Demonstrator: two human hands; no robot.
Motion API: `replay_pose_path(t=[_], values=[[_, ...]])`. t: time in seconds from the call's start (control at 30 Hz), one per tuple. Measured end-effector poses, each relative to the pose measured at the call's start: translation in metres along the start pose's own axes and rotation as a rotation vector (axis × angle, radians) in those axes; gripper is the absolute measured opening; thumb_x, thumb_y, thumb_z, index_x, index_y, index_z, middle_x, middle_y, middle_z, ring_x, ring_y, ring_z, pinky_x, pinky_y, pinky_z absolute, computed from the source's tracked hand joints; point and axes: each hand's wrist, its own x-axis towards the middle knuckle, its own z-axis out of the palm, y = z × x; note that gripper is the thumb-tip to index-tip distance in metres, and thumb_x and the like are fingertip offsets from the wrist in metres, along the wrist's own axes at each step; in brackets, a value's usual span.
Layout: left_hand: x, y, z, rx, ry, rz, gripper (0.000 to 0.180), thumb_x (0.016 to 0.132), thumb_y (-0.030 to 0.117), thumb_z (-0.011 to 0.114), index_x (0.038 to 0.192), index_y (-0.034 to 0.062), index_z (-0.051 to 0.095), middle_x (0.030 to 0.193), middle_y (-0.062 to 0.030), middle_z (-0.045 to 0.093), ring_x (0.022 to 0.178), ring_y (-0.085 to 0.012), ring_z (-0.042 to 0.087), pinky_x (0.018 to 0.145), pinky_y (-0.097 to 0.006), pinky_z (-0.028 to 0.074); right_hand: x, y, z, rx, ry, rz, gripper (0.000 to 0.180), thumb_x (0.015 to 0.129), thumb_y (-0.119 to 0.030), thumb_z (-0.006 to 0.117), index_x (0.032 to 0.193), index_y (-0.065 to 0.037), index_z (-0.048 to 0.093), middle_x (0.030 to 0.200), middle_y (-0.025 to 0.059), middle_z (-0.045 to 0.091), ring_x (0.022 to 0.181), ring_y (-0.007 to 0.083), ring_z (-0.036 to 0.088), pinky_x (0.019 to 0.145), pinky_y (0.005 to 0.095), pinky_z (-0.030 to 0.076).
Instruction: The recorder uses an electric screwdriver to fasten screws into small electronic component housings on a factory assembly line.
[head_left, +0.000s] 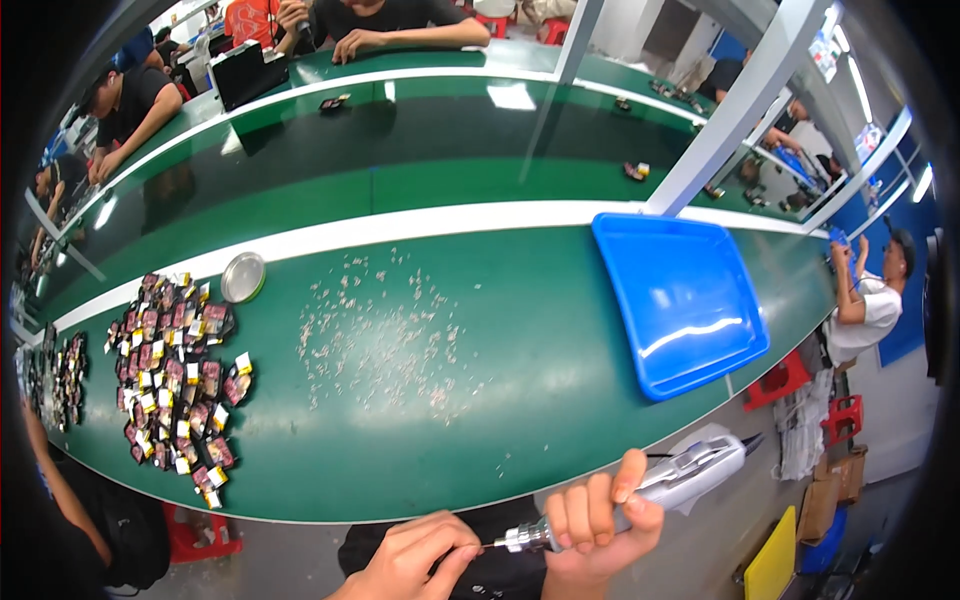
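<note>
My right hand (600, 525) is wrapped around a pale grey electric screwdriver (695, 470) at the bench's near edge, and its metal nose and thin bit point left. At the tip of that bit, the thumb and fingers of my left hand (420, 556) are pinched together. Whatever sits between them is too small to make out. Beyond my hands, many tiny silvery pieces, perhaps screws, lie scattered (385, 325) over the green bench top (520, 330). To their left is a heap of small black parts (165, 375) with yellow and white pieces on them.
A blue plastic tray (685, 290) rests on the bench at right. A shallow round tin (243, 277) stands beside the heap. Past a white rail (430, 217) runs a green conveyor belt (430, 180) carrying a few black parts. Grey posts (735, 110) rise there; other people sit around.
</note>
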Motion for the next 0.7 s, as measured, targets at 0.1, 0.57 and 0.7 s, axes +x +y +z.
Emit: replay_pose_path(t=[0.1, 0.57, 0.7], values=[[0.002, 0.0, 0.005, -0.01, 0.029, 0.028, 0.006, 0.084, -0.004, 0.06, 0.079, -0.0023, 0.057, 0.075, -0.0149, 0.061, 0.067, -0.0286, 0.06, 0.06, -0.034, 0.048, -0.004, -0.001, -0.004, 0.013, 0.018, -0.029, 0.011, 0.087, -0.017, 0.042, 0.089, -0.006, 0.044, 0.049, 0.0019, 0.038, 0.04, 0.0129, 0.037, 0.045, 0.0318, 0.038], [0.043, -0.014, -0.03, 0.353, 0.26, 0.025, 0.004, 0.081, -0.003, 0.061, 0.077, -0.0035, 0.063, 0.062, -0.0101, 0.063, 0.055, -0.0182, 0.06, 0.053, -0.027, 0.044, 0.035, -0.022, -0.034, 0.043, 0.109, -0.157, 0.011, 0.092, -0.015, 0.046, 0.092, -0.004, 0.048, 0.051, -0.001, 0.036, 0.043, 0.0085, 0.035, 0.047, 0.026, 0.036], [0.087, 0.006, -0.053, 0.603, 0.116, 0.07, 0.02, 0.081, 0.0, 0.066, 0.064, -0.001, 0.055, 0.055, -0.0089, 0.054, 0.048, -0.0236, 0.054, 0.045, -0.031, 0.039, 0.044, -0.028, -0.049, 0.044, 0.177, -0.183, 0.011, 0.091, -0.016, 0.047, 0.093, -0.005, 0.049, 0.05, -0.0017, 0.035, 0.044, 0.0084, 0.036, 0.047, 0.0255, 0.036]])
